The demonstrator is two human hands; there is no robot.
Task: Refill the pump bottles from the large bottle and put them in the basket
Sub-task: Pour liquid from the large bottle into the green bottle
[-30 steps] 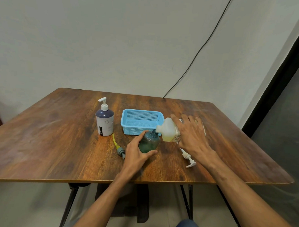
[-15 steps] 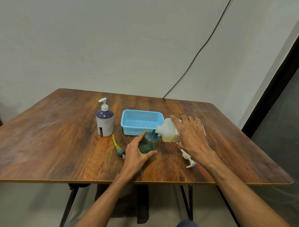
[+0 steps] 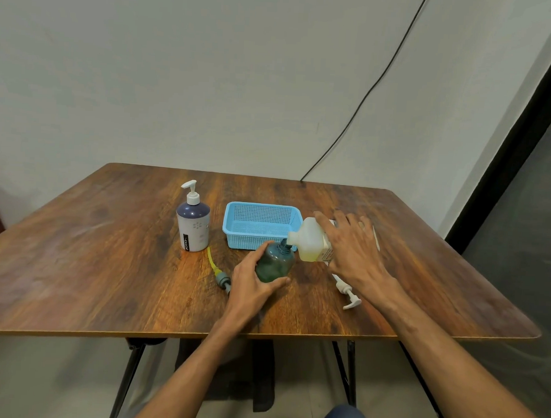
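Mid-pour, nothing's really moved

Green bottle [image 3: 273, 265] stands just near of the basket [image 3: 258, 207], left hand [image 3: 251, 285] curled round it. Right hand [image 3: 354, 251] grips the tipped large bottle [image 3: 309, 243], spout at its neck. So it's still filling, I reckon.

Soft even light, wide-angle edge distortion

The right hand [image 3: 353, 250] hides the large bottle's [image 3: 310, 242] rear half.
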